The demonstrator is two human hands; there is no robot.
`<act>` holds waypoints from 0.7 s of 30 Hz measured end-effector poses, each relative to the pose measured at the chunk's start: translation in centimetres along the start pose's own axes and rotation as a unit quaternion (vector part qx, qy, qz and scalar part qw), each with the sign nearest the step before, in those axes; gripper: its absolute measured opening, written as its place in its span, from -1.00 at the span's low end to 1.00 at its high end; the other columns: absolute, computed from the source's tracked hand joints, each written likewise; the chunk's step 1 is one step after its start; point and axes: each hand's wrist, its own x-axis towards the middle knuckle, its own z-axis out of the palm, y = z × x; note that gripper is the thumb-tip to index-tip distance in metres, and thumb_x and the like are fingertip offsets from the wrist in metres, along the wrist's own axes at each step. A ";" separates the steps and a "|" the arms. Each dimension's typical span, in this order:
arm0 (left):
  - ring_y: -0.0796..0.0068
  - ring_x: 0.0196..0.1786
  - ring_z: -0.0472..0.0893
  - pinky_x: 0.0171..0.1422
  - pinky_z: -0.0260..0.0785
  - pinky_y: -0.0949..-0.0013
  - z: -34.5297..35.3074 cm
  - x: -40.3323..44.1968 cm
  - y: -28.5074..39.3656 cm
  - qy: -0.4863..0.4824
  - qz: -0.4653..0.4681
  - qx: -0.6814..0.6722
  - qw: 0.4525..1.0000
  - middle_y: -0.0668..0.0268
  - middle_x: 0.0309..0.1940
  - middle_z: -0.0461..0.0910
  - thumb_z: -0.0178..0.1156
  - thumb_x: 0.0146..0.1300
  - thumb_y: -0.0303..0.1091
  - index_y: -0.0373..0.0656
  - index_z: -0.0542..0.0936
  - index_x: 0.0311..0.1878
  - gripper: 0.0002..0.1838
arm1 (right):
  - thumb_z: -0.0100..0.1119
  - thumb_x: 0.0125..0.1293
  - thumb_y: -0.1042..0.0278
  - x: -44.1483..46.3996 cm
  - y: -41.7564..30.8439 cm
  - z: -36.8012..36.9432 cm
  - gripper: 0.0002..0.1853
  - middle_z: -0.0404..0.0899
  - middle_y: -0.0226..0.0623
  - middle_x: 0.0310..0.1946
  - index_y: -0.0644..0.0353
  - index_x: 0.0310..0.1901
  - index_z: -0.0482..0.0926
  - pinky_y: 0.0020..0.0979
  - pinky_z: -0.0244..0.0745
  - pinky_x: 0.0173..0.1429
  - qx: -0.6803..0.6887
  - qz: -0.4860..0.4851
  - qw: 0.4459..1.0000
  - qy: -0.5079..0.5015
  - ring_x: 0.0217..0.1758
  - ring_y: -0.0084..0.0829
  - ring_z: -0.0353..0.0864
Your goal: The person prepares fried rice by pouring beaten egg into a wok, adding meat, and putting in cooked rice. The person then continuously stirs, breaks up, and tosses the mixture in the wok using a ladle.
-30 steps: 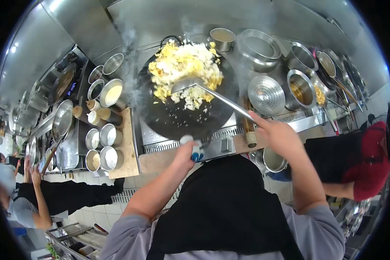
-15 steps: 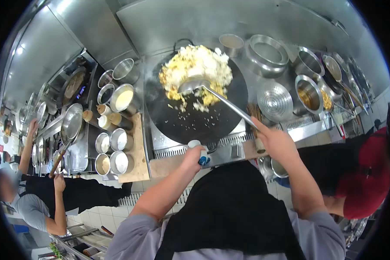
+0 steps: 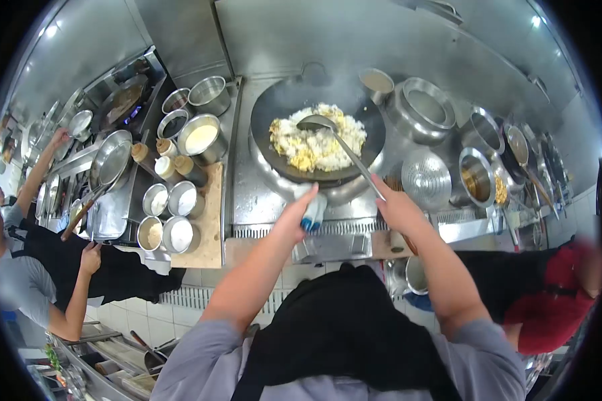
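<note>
My left hand [image 3: 298,215] is closed on a white and blue cloth [image 3: 316,211] at the near rim of a dark wok [image 3: 371,144]. The part of the wok under the cloth is hidden. White rice mixed with yellow egg [image 3: 324,150] lies in the wok's middle. With my right hand [image 3: 400,208] I grip the long handle of a steel ladle [image 3: 318,123]. Its bowl rests in or just above the rice, tilted.
Left of the stove, metal tubs [image 3: 180,234] and squeeze bottles [image 3: 166,167] stand around a wooden board [image 3: 211,227]. A perforated strainer [image 3: 427,179] and steel pots [image 3: 427,113] are on the right. One co-worker [image 3: 40,267] stands left, another [image 3: 555,301] right.
The wok has come down from a steep tilt towards me to a flatter position over the burner. The rice and egg have moved from its far side to the middle, with the ladle among them.
</note>
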 end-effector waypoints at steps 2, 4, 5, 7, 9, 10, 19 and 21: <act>0.49 -0.37 0.57 -0.39 0.42 0.37 -0.1 -3.2 -0.6 0.043 -0.002 -0.037 0.998 0.35 -0.32 0.60 0.27 0.27 -0.02 -0.07 0.52 -0.03 -0.62 | -0.03 0.40 0.30 -1.2 -0.1 -1.6 -0.37 0.59 0.12 -0.39 -0.25 0.46 0.07 -0.03 0.48 -0.07 0.026 -0.016 0.999 0.037 -0.26 0.12 0.60; 0.48 -0.36 0.57 -0.37 0.43 0.36 -1.7 -4.9 -1.7 0.046 -0.017 -0.059 0.997 0.34 -0.30 0.60 0.25 0.29 -0.03 -0.09 0.52 -0.03 -0.63 | -0.04 0.42 0.33 -4.0 0.7 -3.3 -0.40 0.62 0.03 -0.39 -0.17 0.46 0.10 -0.10 0.53 -0.09 0.145 -0.010 0.983 0.108 -0.31 0.05 0.63; 0.47 -0.34 0.57 -0.36 0.44 0.36 -2.1 -5.3 -1.7 0.050 -0.027 -0.081 0.995 0.32 -0.28 0.61 0.23 0.30 -0.04 -0.12 0.52 -0.04 -0.64 | -0.06 0.43 0.34 -4.9 1.5 -3.4 -0.40 0.67 -0.10 -0.37 -0.13 0.47 0.07 -0.18 0.57 -0.12 0.253 -0.013 0.963 0.096 -0.41 -0.11 0.66; 0.46 -0.34 0.58 -0.34 0.44 0.36 -2.9 -5.0 -1.6 0.040 -0.012 -0.070 0.997 0.31 -0.27 0.61 0.21 0.32 -0.02 -0.13 0.53 -0.05 -0.63 | -0.06 0.44 0.34 -3.4 2.0 -2.2 -0.40 0.64 -0.17 -0.43 -0.14 0.47 0.08 -0.21 0.58 -0.22 0.433 0.068 0.899 -0.013 -0.50 -0.21 0.61; 0.45 -0.33 0.58 -0.31 0.44 0.36 -3.0 -4.8 -2.0 0.026 -0.003 -0.056 0.998 0.30 -0.27 0.61 0.19 0.33 -0.01 -0.13 0.54 -0.06 -0.63 | -0.10 0.45 0.32 0.4 3.4 1.2 -0.43 0.26 -0.46 -0.64 -0.25 0.46 0.14 -0.46 0.27 -0.67 0.641 0.147 0.736 -0.161 -0.77 -0.58 0.21; 0.43 -0.33 0.58 -0.29 0.45 0.35 -2.6 -4.5 -1.8 0.024 0.002 -0.044 0.999 0.30 -0.26 0.61 0.15 0.34 0.01 -0.14 0.54 -0.06 -0.61 | -0.10 0.45 0.32 2.1 3.3 1.6 -0.43 0.26 -0.46 -0.64 -0.25 0.46 0.14 -0.46 0.27 -0.67 0.642 0.145 0.737 -0.156 -0.77 -0.58 0.21; 0.22 -0.05 0.58 0.01 0.45 0.02 -0.9 0.8 1.1 0.031 0.010 -0.014 0.999 0.21 -0.05 0.57 -0.12 0.34 0.35 -0.04 0.42 0.14 -0.35 | -0.08 0.44 0.26 6.2 0.4 2.2 -0.41 0.31 -0.40 -0.63 -0.20 0.48 0.10 -0.32 0.38 -0.54 0.575 0.128 0.787 -0.185 -0.74 -0.49 0.30; 0.22 -0.04 0.58 0.01 0.45 0.00 0.6 1.6 1.7 0.055 0.009 -0.003 0.998 0.20 -0.05 0.57 -0.12 0.33 0.36 -0.02 0.42 0.15 -0.35 | -0.07 0.44 0.26 7.1 -1.4 1.3 -0.41 0.32 -0.39 -0.64 -0.19 0.48 0.10 -0.32 0.38 -0.54 0.384 0.049 0.919 -0.079 -0.73 -0.49 0.32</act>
